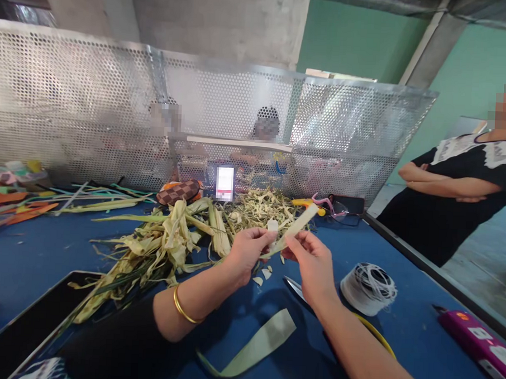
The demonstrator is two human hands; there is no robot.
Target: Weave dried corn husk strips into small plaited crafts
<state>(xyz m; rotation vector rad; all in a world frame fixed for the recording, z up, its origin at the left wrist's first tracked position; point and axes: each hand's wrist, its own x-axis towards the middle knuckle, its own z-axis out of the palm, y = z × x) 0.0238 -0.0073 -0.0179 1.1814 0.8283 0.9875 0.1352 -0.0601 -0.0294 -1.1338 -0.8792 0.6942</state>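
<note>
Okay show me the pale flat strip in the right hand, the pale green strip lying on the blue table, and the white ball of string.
Pale flat strip [303, 219]: head view, its upper part.
Pale green strip [265, 340]: head view, its broad middle.
White ball of string [366, 292]: head view, its wound side.

A blue bench carries a loose heap of dried husks left of centre, with a pile of shredded husk behind it. Small pale scraps lie near the middle, and a curved husk strip lies at the near side. To the right are a ball of white twine, a pointed metal blade, partly hidden, and a purple packet. A black tray sits at the left; coloured strips lie beyond it. Along the far side are a checkered pouch and a yellow tool.
</note>
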